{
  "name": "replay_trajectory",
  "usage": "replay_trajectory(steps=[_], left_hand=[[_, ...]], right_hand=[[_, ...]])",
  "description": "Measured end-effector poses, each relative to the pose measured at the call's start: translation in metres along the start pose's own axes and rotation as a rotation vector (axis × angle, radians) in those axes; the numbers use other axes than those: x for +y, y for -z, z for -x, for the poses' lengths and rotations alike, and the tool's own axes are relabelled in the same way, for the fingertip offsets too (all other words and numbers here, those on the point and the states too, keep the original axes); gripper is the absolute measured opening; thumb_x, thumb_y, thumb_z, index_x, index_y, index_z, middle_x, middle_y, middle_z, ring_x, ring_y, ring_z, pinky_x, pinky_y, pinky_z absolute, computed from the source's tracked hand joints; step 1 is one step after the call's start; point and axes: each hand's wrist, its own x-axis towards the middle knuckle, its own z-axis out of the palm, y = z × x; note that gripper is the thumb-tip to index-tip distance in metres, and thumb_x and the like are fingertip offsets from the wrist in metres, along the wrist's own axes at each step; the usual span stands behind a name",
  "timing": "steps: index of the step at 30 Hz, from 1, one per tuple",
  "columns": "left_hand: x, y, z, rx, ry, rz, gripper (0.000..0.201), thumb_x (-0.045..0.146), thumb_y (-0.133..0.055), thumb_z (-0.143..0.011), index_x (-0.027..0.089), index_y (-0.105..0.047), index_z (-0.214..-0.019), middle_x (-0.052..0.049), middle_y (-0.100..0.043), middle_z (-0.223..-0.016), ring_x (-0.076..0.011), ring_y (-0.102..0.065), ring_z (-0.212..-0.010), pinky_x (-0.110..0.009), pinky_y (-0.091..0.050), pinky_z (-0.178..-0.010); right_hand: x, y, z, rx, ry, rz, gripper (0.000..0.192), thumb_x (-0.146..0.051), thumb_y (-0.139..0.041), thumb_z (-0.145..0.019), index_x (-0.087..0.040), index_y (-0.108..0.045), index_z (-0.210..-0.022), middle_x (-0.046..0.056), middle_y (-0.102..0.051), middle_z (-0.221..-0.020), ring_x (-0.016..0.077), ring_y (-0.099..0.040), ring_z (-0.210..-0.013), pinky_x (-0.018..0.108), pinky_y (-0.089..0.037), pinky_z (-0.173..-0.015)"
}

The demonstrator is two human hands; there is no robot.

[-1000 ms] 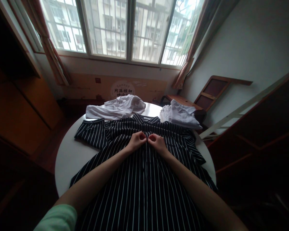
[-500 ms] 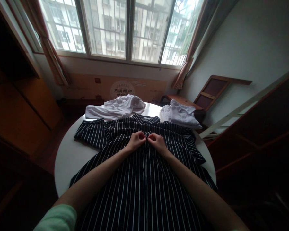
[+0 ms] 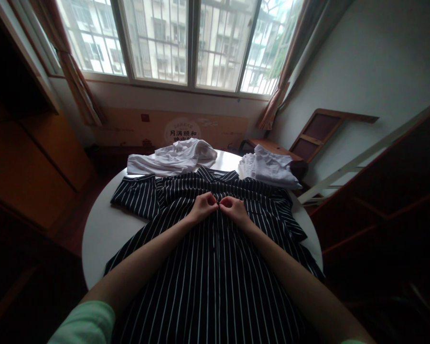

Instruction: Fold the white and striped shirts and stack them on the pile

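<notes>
A dark shirt with thin white stripes [image 3: 208, 272] lies spread front-up on a round white table [image 3: 100, 234], its collar toward the window. My left hand [image 3: 202, 208] and my right hand [image 3: 233, 209] meet at the shirt's button line just below the collar. Both pinch the fabric edges there with fingertips close together. The button itself is too small to make out. One short sleeve lies flat to the left [image 3: 136, 195].
A crumpled white garment [image 3: 172, 160] lies at the table's far edge, another white one [image 3: 268, 169] at the far right. Behind are a cardboard box [image 3: 179, 129], a wide barred window, wooden furniture on the left, and a slanted ladder rail [image 3: 361, 160] on the right.
Both hands stay at the same spot on the shirt's front. The view has tilted slightly; nothing else has moved.
</notes>
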Motion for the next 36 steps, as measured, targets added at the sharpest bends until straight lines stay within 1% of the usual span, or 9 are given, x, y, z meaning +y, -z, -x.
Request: replay_trajectory(steps=[6, 11, 16, 25, 36], left_hand=[[-0.0003, -0.0005, -0.0011, -0.001, -0.014, -0.017, 0.003, 0.016, -0.057, -0.062, 0.014, -0.055, -0.062, 0.002, -0.056, -0.061, -0.0094, -0.050, -0.058, -0.021, -0.038, -0.054], [-0.0015, -0.0014, -0.0024, -0.006, -0.022, -0.045, 0.003, 0.015, -0.058, -0.061, 0.014, -0.055, -0.063, 0.002, -0.055, -0.060, -0.0091, -0.050, -0.057, -0.020, -0.038, -0.054], [-0.0024, -0.0018, -0.0016, -0.005, -0.045, -0.030, 0.003, 0.017, -0.056, -0.064, 0.014, -0.055, -0.063, 0.001, -0.056, -0.062, -0.0097, -0.051, -0.058, -0.021, -0.039, -0.055], [-0.0022, -0.0018, -0.0017, 0.010, -0.034, -0.033, 0.006, 0.020, -0.059, -0.063, 0.014, -0.055, -0.062, 0.002, -0.056, -0.060, -0.0091, -0.050, -0.056, -0.021, -0.039, -0.055], [-0.0031, -0.0010, -0.0009, -0.030, -0.001, -0.013, 0.006, 0.019, -0.059, -0.063, 0.015, -0.055, -0.064, 0.002, -0.056, -0.063, -0.0096, -0.052, -0.059, -0.021, -0.040, -0.055]], right_hand=[[-0.0025, 0.0015, 0.0000, -0.014, 0.000, 0.044, 0.003, -0.018, -0.057, -0.068, -0.016, -0.060, -0.068, 0.002, -0.064, -0.068, 0.0144, -0.060, -0.065, 0.026, -0.044, -0.063], [0.0011, -0.0001, -0.0013, -0.027, -0.005, 0.076, 0.003, -0.019, -0.056, -0.068, -0.017, -0.058, -0.069, 0.002, -0.063, -0.068, 0.0140, -0.059, -0.065, 0.025, -0.043, -0.063], [0.0016, -0.0012, -0.0010, -0.029, 0.001, 0.099, 0.003, -0.019, -0.055, -0.069, -0.017, -0.057, -0.070, 0.001, -0.062, -0.068, 0.0134, -0.058, -0.064, 0.025, -0.042, -0.063], [0.0019, -0.0037, -0.0002, -0.023, -0.006, 0.122, 0.004, -0.021, -0.055, -0.071, -0.018, -0.056, -0.069, 0.000, -0.061, -0.067, 0.0129, -0.057, -0.063, 0.024, -0.041, -0.061], [0.0030, -0.0011, -0.0015, -0.047, 0.013, 0.071, 0.004, -0.019, -0.055, -0.072, -0.017, -0.058, -0.070, 0.001, -0.063, -0.070, 0.0130, -0.058, -0.066, 0.025, -0.043, -0.063]])
